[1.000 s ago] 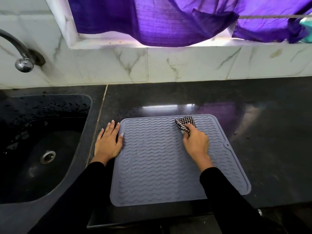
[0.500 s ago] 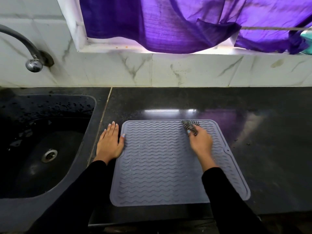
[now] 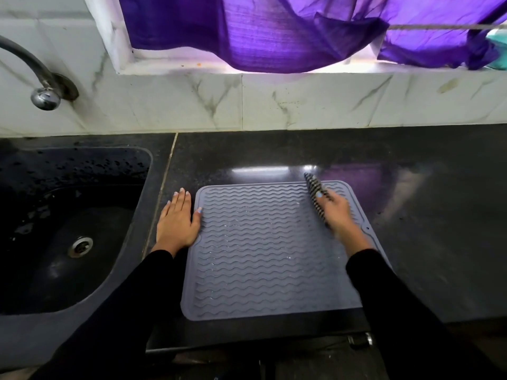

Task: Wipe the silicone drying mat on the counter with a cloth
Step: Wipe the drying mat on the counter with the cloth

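A grey silicone drying mat [image 3: 258,259] with wavy ridges lies flat on the black counter [image 3: 428,220]. Small water drops glint on its middle. My right hand [image 3: 336,211] is near the mat's far right corner, closed on a black-and-white checked cloth [image 3: 315,194] that is blurred by motion. My left hand [image 3: 177,222] rests flat on the counter, fingers spread, with the thumb touching the mat's left edge.
A black sink [image 3: 68,231] with a metal drain [image 3: 80,246] is to the left, under a curved tap [image 3: 44,91]. A white marble backsplash [image 3: 274,105] runs behind the counter. Purple fabric [image 3: 274,31] hangs at the window above.
My right hand has swept the cloth from the mat's upper middle toward its far right corner. The left hand stays put at the mat's left edge.
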### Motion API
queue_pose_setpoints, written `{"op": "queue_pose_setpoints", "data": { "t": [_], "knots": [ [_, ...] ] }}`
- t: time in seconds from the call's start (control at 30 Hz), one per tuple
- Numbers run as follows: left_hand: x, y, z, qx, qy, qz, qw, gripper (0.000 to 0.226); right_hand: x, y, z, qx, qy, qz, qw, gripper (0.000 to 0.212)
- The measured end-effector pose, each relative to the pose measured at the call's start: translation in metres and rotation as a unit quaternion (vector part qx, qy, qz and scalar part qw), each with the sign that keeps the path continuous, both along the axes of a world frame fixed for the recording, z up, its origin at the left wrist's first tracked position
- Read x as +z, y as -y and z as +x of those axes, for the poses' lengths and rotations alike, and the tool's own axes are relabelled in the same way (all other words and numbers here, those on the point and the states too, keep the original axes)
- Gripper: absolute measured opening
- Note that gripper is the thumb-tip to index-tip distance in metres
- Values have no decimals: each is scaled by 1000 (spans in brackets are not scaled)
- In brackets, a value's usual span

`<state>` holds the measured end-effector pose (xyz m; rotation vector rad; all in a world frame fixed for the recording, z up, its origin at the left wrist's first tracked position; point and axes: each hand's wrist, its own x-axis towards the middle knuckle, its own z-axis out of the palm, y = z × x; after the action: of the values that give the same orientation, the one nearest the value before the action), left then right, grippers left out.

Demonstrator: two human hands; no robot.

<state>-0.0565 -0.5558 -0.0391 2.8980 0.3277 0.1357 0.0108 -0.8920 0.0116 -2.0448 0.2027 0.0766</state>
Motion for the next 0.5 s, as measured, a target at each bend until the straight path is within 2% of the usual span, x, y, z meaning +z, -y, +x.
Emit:
{"op": "queue_pose_setpoints", "data": {
  "t": [0.07,0.13,0.2,0.23,0.3,0.37,0.4,0.5],
  "knots": [
    [1,0,0,-1,-5,-1,1000,77,14,18,10,-55,-38,108,992,31],
    [0,0,0,1,-2,-3,1000,78,24,28,13,-136,-38,109,984,30],
    [-1,-1,1,2,4,-3,1000,78,28,27,3,-157,18,-52,986,34],
    [-1,-1,1,2,6,-2,1000,77,28,19,-7,-135,33,-128,982,34],
    [-2,-2,1,0,13,-3,1000,77,10,-4,-25,-59,42,-214,974,40],
    [-3,-2,1,-3,17,-6,1000,76,-18,-25,-37,7,64,-315,947,48],
    [-4,-3,1,-5,20,-5,1000,75,-29,-29,-38,24,89,-360,929,51],
    [-5,-3,2,-12,28,-3,1000,71,-33,-22,-33,30,81,-394,915,52]
  ]
}}
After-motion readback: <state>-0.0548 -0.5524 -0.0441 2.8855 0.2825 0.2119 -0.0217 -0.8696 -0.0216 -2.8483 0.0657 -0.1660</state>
